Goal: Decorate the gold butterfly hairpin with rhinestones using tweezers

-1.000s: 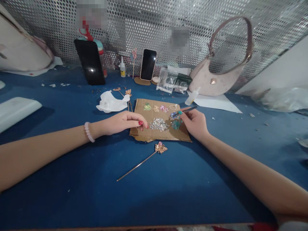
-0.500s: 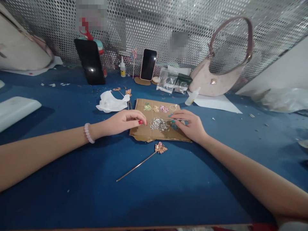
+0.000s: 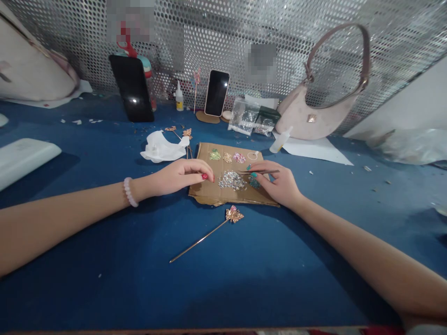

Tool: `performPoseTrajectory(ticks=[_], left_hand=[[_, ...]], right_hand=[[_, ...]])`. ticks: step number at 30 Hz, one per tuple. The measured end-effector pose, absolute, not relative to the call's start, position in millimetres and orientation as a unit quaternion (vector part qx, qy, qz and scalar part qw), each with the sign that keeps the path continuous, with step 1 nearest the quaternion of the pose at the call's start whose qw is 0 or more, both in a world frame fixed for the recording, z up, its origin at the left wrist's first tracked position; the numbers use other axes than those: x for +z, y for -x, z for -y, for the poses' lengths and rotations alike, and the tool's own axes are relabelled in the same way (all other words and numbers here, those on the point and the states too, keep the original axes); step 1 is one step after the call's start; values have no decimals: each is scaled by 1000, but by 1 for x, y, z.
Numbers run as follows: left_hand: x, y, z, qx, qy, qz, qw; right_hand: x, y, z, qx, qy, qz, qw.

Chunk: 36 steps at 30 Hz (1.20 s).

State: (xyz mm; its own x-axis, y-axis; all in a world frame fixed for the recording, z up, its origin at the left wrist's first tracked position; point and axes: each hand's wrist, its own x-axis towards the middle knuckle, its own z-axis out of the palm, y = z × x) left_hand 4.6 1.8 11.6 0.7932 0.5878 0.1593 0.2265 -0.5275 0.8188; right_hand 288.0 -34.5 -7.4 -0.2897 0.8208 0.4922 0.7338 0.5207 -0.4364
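My right hand (image 3: 277, 179) is closed round a pair of tweezers (image 3: 258, 172), held almost flat above the cardboard. Their tips point left, over the pile of silver rhinestones (image 3: 231, 180). Teal rhinestones (image 3: 254, 182) lie partly hidden beneath that hand. My left hand (image 3: 181, 177) rests at the left side of the cardboard piece (image 3: 206, 189), its fingers loosely bent and nothing visible in them. Green stones (image 3: 214, 154), gold stones (image 3: 227, 157) and pink stones (image 3: 239, 158) sit in small heaps behind. In front lies a gold hairpin (image 3: 199, 241) with a leaf-shaped, stone-set head.
Crumpled white paper (image 3: 162, 146) and more gold hairpins (image 3: 186, 134) lie behind my left hand. Farther back stand a phone (image 3: 216, 93), a black tablet-like device (image 3: 132, 88), a glue bottle (image 3: 179, 98), plastic bags (image 3: 242, 116) and a pale handbag (image 3: 307, 114). Another bottle (image 3: 280, 141) leans right.
The tweezers in my right hand have shifted slightly, and their tips now sit over the upper right of the silver pile. My left hand stays in place.
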Motion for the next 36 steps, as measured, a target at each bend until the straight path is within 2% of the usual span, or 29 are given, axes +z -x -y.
performPoseTrajectory(ticks=[18, 36], left_hand=[[9, -4, -4, 213, -848, -234, 424], [11, -5, -2, 213, -847, -239, 424]], right_hand=[[-4, -286, 35, 100, 559, 761, 314], [-7, -287, 33, 73, 542, 772, 324]])
